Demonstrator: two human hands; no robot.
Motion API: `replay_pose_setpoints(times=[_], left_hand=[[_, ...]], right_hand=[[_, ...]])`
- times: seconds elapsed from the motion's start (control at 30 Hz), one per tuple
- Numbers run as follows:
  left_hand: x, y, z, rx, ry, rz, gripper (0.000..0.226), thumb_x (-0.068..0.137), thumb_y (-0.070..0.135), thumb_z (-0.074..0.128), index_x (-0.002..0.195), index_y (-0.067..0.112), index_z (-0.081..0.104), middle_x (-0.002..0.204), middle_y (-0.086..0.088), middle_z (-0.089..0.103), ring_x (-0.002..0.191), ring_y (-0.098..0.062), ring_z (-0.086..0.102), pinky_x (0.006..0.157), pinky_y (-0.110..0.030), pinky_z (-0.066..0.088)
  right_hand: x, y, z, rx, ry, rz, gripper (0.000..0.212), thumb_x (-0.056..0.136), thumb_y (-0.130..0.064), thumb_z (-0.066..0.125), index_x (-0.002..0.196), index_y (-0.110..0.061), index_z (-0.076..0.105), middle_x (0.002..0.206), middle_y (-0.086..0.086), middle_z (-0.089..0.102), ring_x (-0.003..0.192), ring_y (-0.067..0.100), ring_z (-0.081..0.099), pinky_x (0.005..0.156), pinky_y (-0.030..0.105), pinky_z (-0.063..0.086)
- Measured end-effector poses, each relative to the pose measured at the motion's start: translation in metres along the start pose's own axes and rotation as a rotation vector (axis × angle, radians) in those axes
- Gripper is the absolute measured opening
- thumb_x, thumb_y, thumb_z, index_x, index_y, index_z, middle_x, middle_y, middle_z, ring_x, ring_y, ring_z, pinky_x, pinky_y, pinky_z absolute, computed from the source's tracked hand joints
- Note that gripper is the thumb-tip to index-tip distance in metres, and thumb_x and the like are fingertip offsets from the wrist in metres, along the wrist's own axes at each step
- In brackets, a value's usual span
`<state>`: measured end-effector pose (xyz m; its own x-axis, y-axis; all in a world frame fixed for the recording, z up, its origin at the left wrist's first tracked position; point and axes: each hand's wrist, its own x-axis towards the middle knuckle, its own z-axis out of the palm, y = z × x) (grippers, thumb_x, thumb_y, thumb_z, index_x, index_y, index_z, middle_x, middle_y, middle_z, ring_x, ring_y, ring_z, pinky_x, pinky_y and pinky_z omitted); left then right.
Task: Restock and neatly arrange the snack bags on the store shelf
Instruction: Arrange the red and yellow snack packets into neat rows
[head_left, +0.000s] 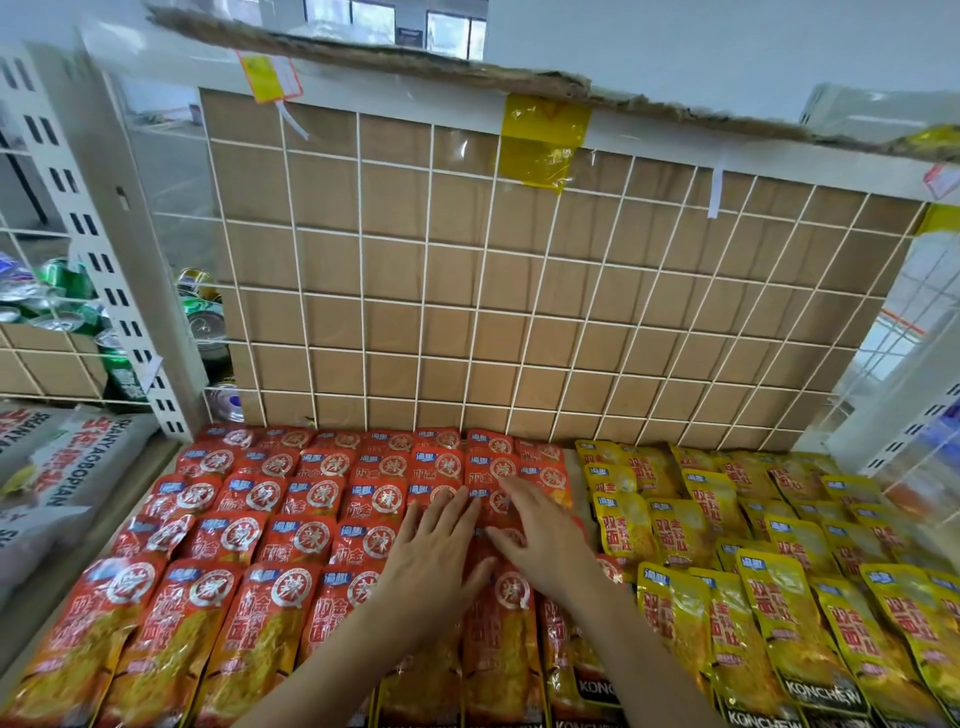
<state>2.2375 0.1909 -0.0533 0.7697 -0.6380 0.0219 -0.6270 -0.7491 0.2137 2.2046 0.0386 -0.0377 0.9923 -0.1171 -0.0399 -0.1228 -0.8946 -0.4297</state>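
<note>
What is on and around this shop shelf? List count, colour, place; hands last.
red snack bags: many, red, overlapping rows, left and middle
yellow snack bags: many, yellow, right
wire grid: one, white, upright behind the bags
cardboard sheet: one, brown, behind the grid
tape: one strip, yellow, cardboard's top edge
drink cans: several, green, far left
grey bags: some, grey with red print, lower left
left hand: one, flat on red snack bags
right hand: one, flat on red snack bags, beside it
</note>
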Motion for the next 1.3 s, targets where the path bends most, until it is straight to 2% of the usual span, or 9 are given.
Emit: replay_pose_setpoints(times=[0.1, 0.2, 0.3, 0.4, 0.5, 0.63, 0.8, 0.93, 1.3], left_hand=[[-0.001, 0.0, 0.0, 0.003, -0.016, 0.0, 0.107, 0.058, 0.077, -0.026, 0.148, 0.024, -0.007, 0.157, 0.005, -0.009, 0.141, -0.01, -0.016, 0.11, -0.034, -0.015], [0.0, 0.0, 0.001, 0.002, -0.025, 0.0, 0.108, 0.056, 0.078, -0.028, 0.148, 0.025, -0.007, 0.157, 0.005, -0.01, 0.138, -0.008, -0.02, 0.11, -0.034, -0.016], [0.0, 0.0, 0.001, 0.004, -0.026, 0.005, 0.12, 0.044, 0.074, -0.041, 0.148, 0.025, -0.007, 0.157, 0.006, -0.01, 0.131, -0.005, -0.024, 0.11, -0.034, -0.017], [0.001, 0.001, -0.002, -0.016, -0.015, -0.007, 0.122, 0.043, 0.075, -0.041, 0.148, 0.027, -0.005, 0.157, 0.007, -0.007, 0.14, -0.008, -0.017, 0.109, -0.032, -0.016], [0.009, 0.001, -0.005, -0.039, -0.007, -0.018, 0.114, 0.052, 0.08, -0.03, 0.149, 0.027, -0.001, 0.157, 0.007, -0.002, 0.144, -0.012, -0.007, 0.11, -0.031, -0.013], [0.033, 0.0, -0.011, -0.07, 0.005, -0.018, 0.095, 0.064, 0.064, -0.013, 0.149, 0.024, 0.005, 0.157, 0.006, 0.002, 0.144, -0.012, -0.003, 0.115, -0.033, -0.004], [0.066, -0.001, -0.019, -0.065, -0.027, 0.062, 0.084, 0.076, 0.061, -0.003, 0.148, 0.022, 0.014, 0.156, 0.004, 0.012, 0.144, -0.014, 0.006, 0.116, -0.034, 0.006], [0.083, 0.002, -0.02, -0.053, -0.071, 0.104, 0.056, 0.099, 0.044, 0.025, 0.149, 0.021, 0.013, 0.156, 0.005, 0.013, 0.143, -0.014, 0.009, 0.115, -0.035, 0.006], [0.083, 0.002, -0.016, -0.036, -0.093, 0.103, 0.062, 0.097, 0.047, 0.032, 0.149, 0.023, 0.008, 0.156, 0.006, 0.012, 0.143, -0.013, 0.009, 0.116, -0.032, 0.0]], right_hand=[[0.0, 0.002, 0.003, 0.005, 0.026, -0.013, 0.065, 0.093, -0.045, 0.046, 0.148, -0.025, 0.018, 0.154, -0.006, 0.021, 0.141, 0.012, 0.02, 0.116, 0.031, 0.022], [0.0, 0.003, 0.004, 0.004, 0.036, -0.02, 0.065, 0.093, -0.046, 0.046, 0.148, -0.025, 0.018, 0.153, -0.006, 0.021, 0.14, 0.012, 0.021, 0.115, 0.032, 0.022], [-0.001, 0.003, 0.004, 0.003, 0.037, -0.022, 0.064, 0.093, -0.045, 0.045, 0.148, -0.025, 0.017, 0.154, -0.006, 0.02, 0.141, 0.012, 0.02, 0.116, 0.032, 0.022], [-0.002, 0.003, 0.005, 0.0, 0.037, -0.029, 0.063, 0.094, -0.042, 0.045, 0.148, -0.025, 0.017, 0.154, -0.007, 0.019, 0.141, 0.012, 0.02, 0.115, 0.031, 0.022], [-0.001, 0.004, 0.004, -0.01, 0.034, -0.036, 0.063, 0.094, -0.036, 0.046, 0.148, -0.024, 0.016, 0.155, -0.006, 0.018, 0.141, 0.012, 0.019, 0.115, 0.029, 0.022], [-0.002, 0.003, 0.002, 0.008, 0.052, -0.035, 0.062, 0.093, -0.031, 0.048, 0.147, -0.024, 0.019, 0.154, -0.005, 0.02, 0.141, 0.012, 0.02, 0.115, 0.028, 0.021], [-0.005, 0.008, -0.013, 0.033, 0.183, 0.011, 0.052, 0.095, -0.037, 0.044, 0.143, -0.022, 0.029, 0.15, -0.004, 0.029, 0.137, 0.012, 0.029, 0.109, 0.025, 0.026], [-0.01, 0.023, -0.03, 0.029, 0.193, 0.112, 0.052, 0.095, -0.036, 0.046, 0.143, -0.022, 0.029, 0.149, -0.002, 0.031, 0.133, 0.016, 0.036, 0.104, 0.025, 0.03], [-0.014, 0.044, -0.036, 0.005, 0.176, 0.146, 0.051, 0.093, -0.037, 0.05, 0.14, -0.023, 0.035, 0.139, -0.002, 0.043, 0.128, 0.015, 0.039, 0.105, 0.027, 0.032]])
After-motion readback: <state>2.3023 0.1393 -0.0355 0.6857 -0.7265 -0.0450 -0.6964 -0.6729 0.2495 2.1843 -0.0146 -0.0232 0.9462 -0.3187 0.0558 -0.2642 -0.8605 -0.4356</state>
